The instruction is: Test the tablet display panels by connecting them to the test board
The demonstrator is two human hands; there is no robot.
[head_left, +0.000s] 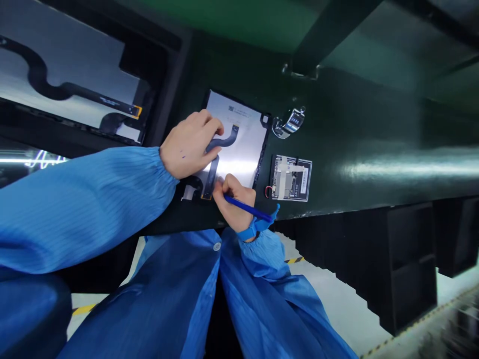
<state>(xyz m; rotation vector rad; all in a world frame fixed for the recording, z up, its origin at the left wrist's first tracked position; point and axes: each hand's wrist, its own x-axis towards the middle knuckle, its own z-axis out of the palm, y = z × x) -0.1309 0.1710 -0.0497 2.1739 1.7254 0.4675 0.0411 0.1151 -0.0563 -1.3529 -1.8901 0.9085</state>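
A display panel [245, 144] with a silvery back lies on the dark green bench. Over its left part is my left hand [192, 142], fingers curled and closed around the black ribbon cable [226, 140]. The cable's far end stays visible, while its middle is covered by my fingers. My right hand [234, 199] grips a blue pen [247, 207], its rear end pointing toward my wrist. The pen's tip is hidden under my fingers, close to the lower strip of cable [211, 177]. A blue strap [256, 227] circles my right wrist.
Right of the panel lies a small circuit board with a battery [292, 178]. Behind it sits a metal tally counter [294, 121]. A black tray [175, 65] at left holds another panel [86, 60]. Stacked black bins [407, 259] stand beyond the bench edge.
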